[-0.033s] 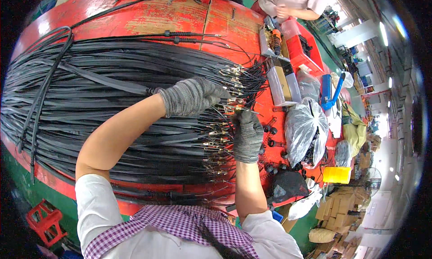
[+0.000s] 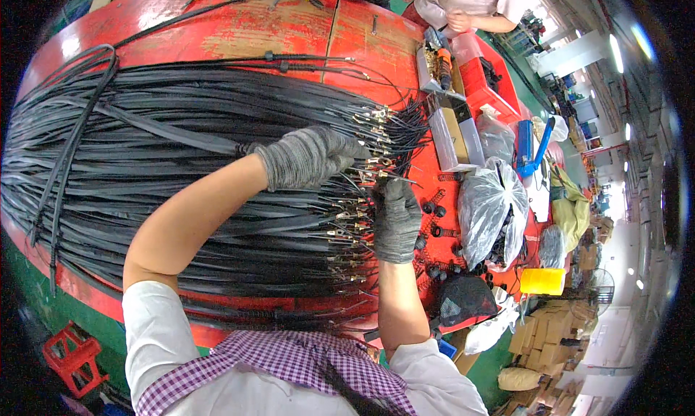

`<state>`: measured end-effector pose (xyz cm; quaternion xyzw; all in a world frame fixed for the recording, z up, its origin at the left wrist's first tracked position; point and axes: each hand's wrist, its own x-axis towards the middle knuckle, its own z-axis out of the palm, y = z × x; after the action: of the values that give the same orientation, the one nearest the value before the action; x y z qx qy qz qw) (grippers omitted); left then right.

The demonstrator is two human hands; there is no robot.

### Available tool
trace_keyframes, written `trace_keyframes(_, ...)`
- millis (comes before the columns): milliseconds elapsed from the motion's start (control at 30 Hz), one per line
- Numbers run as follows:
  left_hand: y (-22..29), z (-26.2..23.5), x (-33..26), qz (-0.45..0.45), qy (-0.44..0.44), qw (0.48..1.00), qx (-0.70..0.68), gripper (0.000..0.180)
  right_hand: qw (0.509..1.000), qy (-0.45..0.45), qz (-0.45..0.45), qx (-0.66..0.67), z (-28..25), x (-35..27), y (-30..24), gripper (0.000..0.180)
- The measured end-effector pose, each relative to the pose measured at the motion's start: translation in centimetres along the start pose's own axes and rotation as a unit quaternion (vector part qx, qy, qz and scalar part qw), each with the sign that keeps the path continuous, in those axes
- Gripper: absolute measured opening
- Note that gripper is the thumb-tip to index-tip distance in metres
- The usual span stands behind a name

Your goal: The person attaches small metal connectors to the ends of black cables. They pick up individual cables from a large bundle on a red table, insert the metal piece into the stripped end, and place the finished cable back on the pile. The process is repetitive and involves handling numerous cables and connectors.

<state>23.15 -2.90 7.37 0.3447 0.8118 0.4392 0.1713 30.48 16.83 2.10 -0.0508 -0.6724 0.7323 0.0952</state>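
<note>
A thick bundle of black sleeved cables (image 2: 217,228) lies across the red table, with brass-coloured ring terminals (image 2: 347,235) at its right-hand ends. My left hand (image 2: 308,157), in a grey knit glove, is closed around a black cable (image 2: 170,129) that rises over the bundle. Its fingertips point toward the terminals. Facing it from the right, my gloved right hand (image 2: 398,224) is closed with its fingers curled beside the terminals. A thin wire-like piece shows at those fingertips, but what they grip is hidden.
Black springs and caps (image 2: 438,202) lie scattered right of my right hand. Beyond are a clear plastic bag (image 2: 494,213), an open carton (image 2: 452,134), a red bin (image 2: 491,83) and a blue hand-lever tool (image 2: 536,148). Another person (image 2: 470,3) works across the table.
</note>
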Motion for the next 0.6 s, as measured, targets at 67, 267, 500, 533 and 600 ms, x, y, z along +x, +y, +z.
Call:
trace_keyframes(67, 0.3, -0.1, -0.2, -0.048, 0.014, 0.997, -0.052, 0.032, 1.0, -0.017, 0.002, 0.016, 1.0, -0.3, 0.1, 0.03)
trace_keyframes(267, -0.2, 0.2, 0.2, 0.045, 0.156, 0.987, 0.009, 0.03, 0.983, -0.01, 0.082, 0.163, 4.8, 0.5, 0.4, 0.03)
trace_keyframes(500, 2.2, -1.7, -0.5, -0.021, 0.171, 0.979, -0.112, 0.027, 0.972, -0.039, 0.067, 0.222, 7.2, 0.9, -1.5, 0.036)
trace_keyframes(533, 2.4, -1.8, -0.3, -0.004, 0.196, 0.978, -0.069, 0.025, 0.973, -0.064, 0.047, 0.217, 7.1, 0.9, -1.9, 0.036)
trace_keyframes(600, 3.6, -2.5, -0.6, 0.003, 0.198, 0.98, -0.033, 0.025, 0.978, -0.128, 0.021, 0.163, 6.4, 1.6, -3.0, 0.035)
